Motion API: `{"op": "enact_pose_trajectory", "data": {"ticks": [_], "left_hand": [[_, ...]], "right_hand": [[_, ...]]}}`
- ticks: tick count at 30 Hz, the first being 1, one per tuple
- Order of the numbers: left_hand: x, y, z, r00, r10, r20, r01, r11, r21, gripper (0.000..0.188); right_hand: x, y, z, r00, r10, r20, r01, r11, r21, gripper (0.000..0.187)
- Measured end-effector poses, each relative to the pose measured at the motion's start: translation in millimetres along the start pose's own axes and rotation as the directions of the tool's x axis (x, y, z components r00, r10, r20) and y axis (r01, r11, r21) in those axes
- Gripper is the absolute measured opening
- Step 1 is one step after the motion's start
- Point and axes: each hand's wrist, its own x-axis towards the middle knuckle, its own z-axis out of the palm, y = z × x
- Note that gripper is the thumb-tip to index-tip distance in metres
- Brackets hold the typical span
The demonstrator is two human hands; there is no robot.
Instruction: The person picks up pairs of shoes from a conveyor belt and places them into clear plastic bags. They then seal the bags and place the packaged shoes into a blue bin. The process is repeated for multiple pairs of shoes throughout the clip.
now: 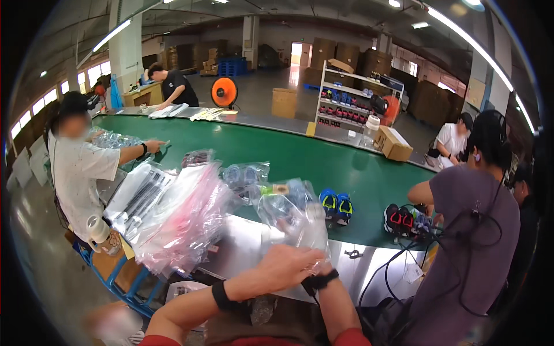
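A clear plastic bag (281, 203) with bluish shoes blurred inside it is in front of me, over the near edge of the green conveyor belt (265, 135). My left hand (295, 264) is closed on the bag's open end, close to my right wrist. Inside the bag, my right hand (312, 228) reaches up toward the shoes; plastic and motion blur hide its fingers. Just right of the bag stands a pair of blue and yellow-green shoes (336, 205). Another bagged pair of shoes (242, 175) lies behind to the left.
A large stack of clear bags with pink edges (187, 216) covers the near left. Co-workers stand on both sides, the right one by red and black shoes (399, 219). Black cables (384, 268) hang there. A cardboard box (393, 143) and an orange fan (224, 92) are across the belt.
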Motion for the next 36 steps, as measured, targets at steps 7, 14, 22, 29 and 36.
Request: {"op": "enact_pose_trajectory", "data": {"ticks": [7,14,22,29,36], "left_hand": [[-14.7,-1.0,-13.3,0.953,-0.058,-0.298,0.139,0.956,0.258,0.059],[-153.3,-21.2,25.4,0.824,-0.536,0.181,0.559,0.822,-0.107,0.043],[-186.8,-25.9,42.8,0.823,-0.543,0.165,0.566,0.807,-0.165,0.039],[-229.3,-31.2,25.5,0.760,-0.639,0.122,0.650,0.750,-0.123,0.036],[-304.5,-26.2,14.1,0.656,-0.755,-0.010,0.744,0.649,-0.159,0.039]], "right_hand": [[77.5,26.8,75.1,0.925,0.348,0.153,-0.354,0.935,0.014,0.045],[2.0,32.1,60.8,0.873,0.309,0.377,-0.406,0.889,0.210,0.031],[27.0,159.3,73.4,0.853,0.416,0.316,-0.317,0.893,-0.320,0.056],[15.6,176.7,88.3,0.839,0.498,0.219,-0.443,0.859,-0.255,0.044],[-25.0,50.6,-18.0,0.918,0.359,0.170,-0.326,0.925,-0.194,0.048]]}}
